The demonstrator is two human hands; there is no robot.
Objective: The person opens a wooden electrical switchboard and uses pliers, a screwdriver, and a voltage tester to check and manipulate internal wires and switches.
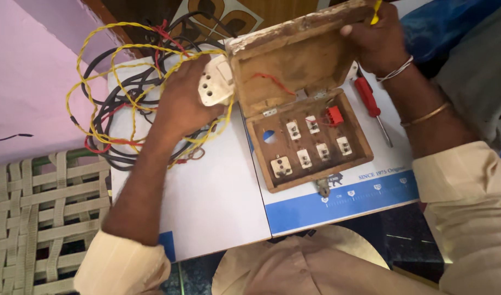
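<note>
A hinged wooden switchboard box (307, 142) lies open on a white and blue board (217, 202). Its lower panel shows the backs of several white switches and a red part. My right hand (377, 41) grips the far edge of the raised wooden lid (294, 60) and also pinches a thin yellow piece. My left hand (182, 101) holds a white three-pin socket (215, 84) against the lid's left side. A tangle of yellow, black and red wires (125, 87) lies under and around my left hand.
A red-handled screwdriver (370, 106) lies on the board right of the box. A small metal piece (322, 188) sits at the box's near edge. A woven strap cot (43, 218) is at the lower left, a pink wall (26, 71) at the upper left.
</note>
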